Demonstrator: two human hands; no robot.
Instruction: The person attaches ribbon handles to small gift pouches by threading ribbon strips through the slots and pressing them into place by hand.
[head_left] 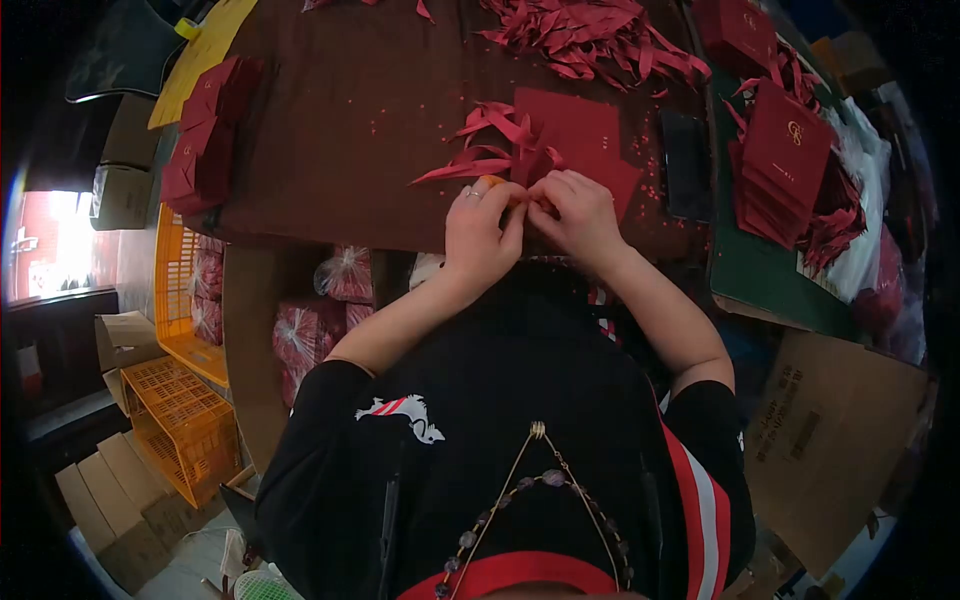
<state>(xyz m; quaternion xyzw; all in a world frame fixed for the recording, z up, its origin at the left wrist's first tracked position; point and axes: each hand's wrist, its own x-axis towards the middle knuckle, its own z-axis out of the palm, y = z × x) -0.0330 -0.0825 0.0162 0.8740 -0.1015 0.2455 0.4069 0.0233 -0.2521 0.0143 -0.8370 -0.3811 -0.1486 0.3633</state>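
My left hand (483, 228) and my right hand (580, 218) meet at the near edge of the brown-covered table, fingertips pinched together. Between them is a thin bit of red ribbon (537, 160), mostly hidden by my fingers. Something orange (492, 181) covers a fingertip of my left hand, which also wears a ring. Just beyond my hands lie flat dark red paper bags (575, 125), overlapping each other. Loose red ribbon ends (470, 165) spread to the left of them.
A heap of red ribbons (600, 35) lies at the far side. A dark phone (685, 165) rests on the right. Red bags (785, 150) with gold print are stacked on a green table; more red bags (205, 140) stand left. Orange crates (180, 420) and a cardboard box (835, 440) flank me.
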